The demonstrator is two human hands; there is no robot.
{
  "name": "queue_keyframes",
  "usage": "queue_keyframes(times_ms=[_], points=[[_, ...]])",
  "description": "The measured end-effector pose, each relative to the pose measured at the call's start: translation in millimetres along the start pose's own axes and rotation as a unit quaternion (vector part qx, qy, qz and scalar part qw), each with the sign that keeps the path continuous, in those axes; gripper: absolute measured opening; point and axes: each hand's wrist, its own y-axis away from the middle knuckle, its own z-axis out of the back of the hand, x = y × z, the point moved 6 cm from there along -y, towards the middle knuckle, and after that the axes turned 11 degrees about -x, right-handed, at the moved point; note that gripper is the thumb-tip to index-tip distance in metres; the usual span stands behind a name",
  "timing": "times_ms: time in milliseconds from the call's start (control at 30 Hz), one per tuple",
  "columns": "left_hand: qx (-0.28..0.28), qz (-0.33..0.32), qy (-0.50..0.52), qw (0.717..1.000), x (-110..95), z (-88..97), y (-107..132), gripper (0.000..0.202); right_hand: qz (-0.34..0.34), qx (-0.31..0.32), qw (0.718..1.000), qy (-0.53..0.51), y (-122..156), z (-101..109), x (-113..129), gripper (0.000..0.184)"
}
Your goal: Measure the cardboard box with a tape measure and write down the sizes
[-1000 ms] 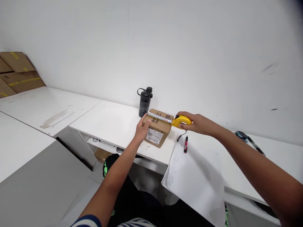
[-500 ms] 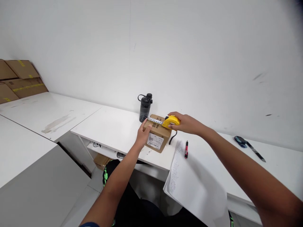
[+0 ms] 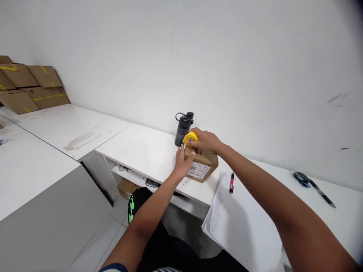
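Observation:
A small brown cardboard box [image 3: 202, 166] with a white label sits on the white desk [image 3: 141, 147]. My left hand [image 3: 183, 161] rests against its left end, fingers laid on the box. Over the box's top left corner my right hand [image 3: 205, 141] is closed round a yellow tape measure [image 3: 190, 137]. No tape blade shows outside the case.
A dark water bottle [image 3: 183, 128] stands just behind the box by the wall. A red pen [image 3: 231, 183] and a sheet of paper [image 3: 241, 223] lie to the right, a dark tool [image 3: 310, 183] further right. Stacked cartons [image 3: 27, 88] sit far left.
The right hand moved the yellow tape measure leftward across the box top, and the extended blade is no longer visible. The left hand stays at the box's left end. The view shifted slightly.

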Motion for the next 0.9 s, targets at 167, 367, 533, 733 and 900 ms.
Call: queue_keyframes(times_ms=[167,367,533,733,900], points=[[0.023,-0.036,-0.120,0.992,-7,7.5,41,0.072,-0.057,-0.043,0.997,0.017,15,20,-10,0.066],[-0.059,-0.070,-0.083,0.992,-25,17.1,5,0.068,-0.121,-0.067,0.989,0.052,38,37,-21,0.076],[0.053,-0.023,0.054,0.997,-7,-15.4,-18,0.075,-0.127,-0.061,0.987,0.077,34,34,-29,0.066],[0.036,-0.025,0.068,0.997,3,-19.0,-16,0.063,-0.118,-0.056,0.989,0.067,22,18,-37,0.067],[0.036,-0.022,0.077,0.996,3,-19.0,-19,0.062,-0.095,-0.031,0.992,0.081,15,13,-30,0.067]])
